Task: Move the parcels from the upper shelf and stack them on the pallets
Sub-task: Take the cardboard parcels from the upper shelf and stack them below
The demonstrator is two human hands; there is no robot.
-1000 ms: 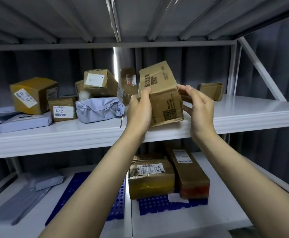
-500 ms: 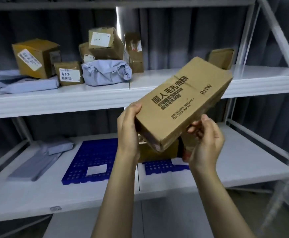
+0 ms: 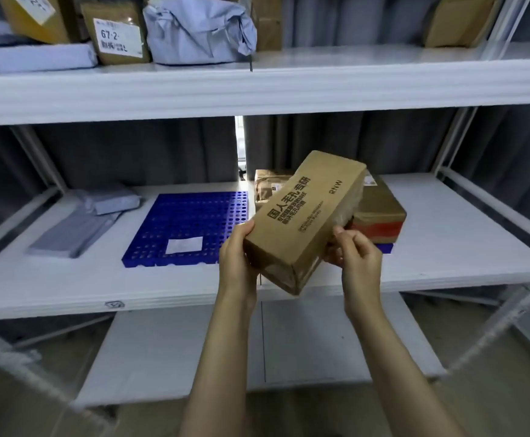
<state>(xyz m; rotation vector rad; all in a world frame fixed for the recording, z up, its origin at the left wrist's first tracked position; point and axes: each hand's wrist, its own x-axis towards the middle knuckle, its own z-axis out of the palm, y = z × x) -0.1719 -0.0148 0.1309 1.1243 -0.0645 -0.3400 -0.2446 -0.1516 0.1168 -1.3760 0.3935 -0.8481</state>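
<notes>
Both hands hold a long brown box [image 3: 304,216] between them.
Left hand [image 3: 237,253] grips the near-left edge and right hand [image 3: 356,250] pinches the right side. The box tilts far-end-up, with black print and "RNW" on top. A blue pallet [image 3: 188,228] lies left of the left hand.

Boxed parcel [image 3: 304,216] between my left hand [image 3: 237,257] and right hand [image 3: 356,253], before the lower shelf [image 3: 462,231]; pallet [image 3: 188,222] to its left, two parcels [image 3: 380,209] behind it.

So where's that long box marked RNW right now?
Centre of the head view: the RNW box is held tilted by the left hand and right hand, before the lower shelf, right of the blue pallet.
</notes>
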